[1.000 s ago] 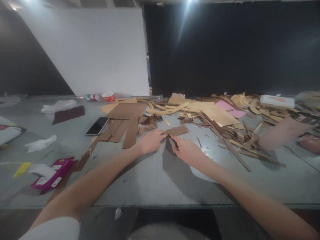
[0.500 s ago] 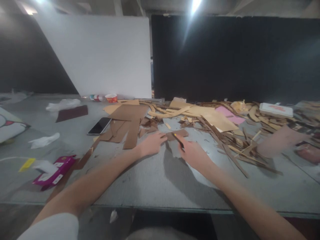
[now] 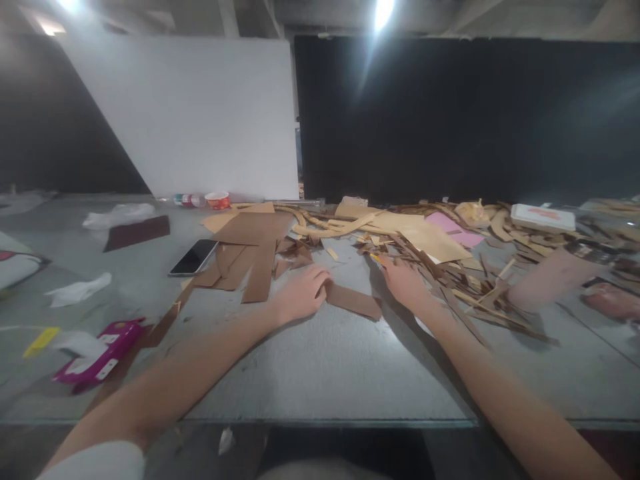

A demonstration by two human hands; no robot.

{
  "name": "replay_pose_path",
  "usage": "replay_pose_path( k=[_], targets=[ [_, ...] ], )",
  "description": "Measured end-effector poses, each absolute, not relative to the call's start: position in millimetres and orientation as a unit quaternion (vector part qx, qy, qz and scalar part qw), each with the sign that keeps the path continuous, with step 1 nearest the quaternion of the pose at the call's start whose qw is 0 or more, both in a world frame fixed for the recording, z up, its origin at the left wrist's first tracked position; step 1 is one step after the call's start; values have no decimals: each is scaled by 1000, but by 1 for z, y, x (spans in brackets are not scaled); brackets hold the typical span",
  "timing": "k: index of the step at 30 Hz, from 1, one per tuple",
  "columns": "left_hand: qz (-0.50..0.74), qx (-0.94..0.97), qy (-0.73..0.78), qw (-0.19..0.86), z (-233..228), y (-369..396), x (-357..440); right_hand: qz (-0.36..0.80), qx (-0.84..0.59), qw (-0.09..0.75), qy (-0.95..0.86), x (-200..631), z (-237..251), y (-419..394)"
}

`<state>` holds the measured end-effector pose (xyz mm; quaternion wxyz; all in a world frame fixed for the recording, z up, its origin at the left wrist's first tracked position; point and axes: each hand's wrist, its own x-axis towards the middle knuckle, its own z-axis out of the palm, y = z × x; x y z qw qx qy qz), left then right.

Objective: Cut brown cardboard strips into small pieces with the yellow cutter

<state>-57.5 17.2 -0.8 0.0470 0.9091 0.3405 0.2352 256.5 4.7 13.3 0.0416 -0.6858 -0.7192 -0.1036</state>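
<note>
Near the table's [image 3: 320, 373] middle: hands working brown card.
Left hand [image 3: 300, 293] is pressing flat, fingers open, steadying the card strip [image 3: 354, 301]; right hand [image 3: 404, 281] is reaching into scraps [image 3: 450, 267], grip unclear.

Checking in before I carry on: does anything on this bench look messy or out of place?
Yes. Cardboard offcuts lie in a loose heap across the table, right hand at its edge. A phone sits beside brown strips.
</note>
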Motion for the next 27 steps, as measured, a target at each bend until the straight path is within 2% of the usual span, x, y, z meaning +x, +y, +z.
replay_pose_path(
  k=[4,9,18,22,27],
  targets=[
    [225,900,373,28,-6,21,-57,-121,-684,94,-713,247,5,4],
    [206,907,364,47,-6,22,-59,13,-645,164,-747,217,-5,-3],
    [239,897,356,102,1,19,-58,114,-631,143,-754,194,6,-19],
    [234,870,394,182,5,16,-56,186,-621,147,-747,196,19,-23],
    [261,820,410,302,12,8,-44,219,-551,169,-788,199,29,-30]
  ],
)
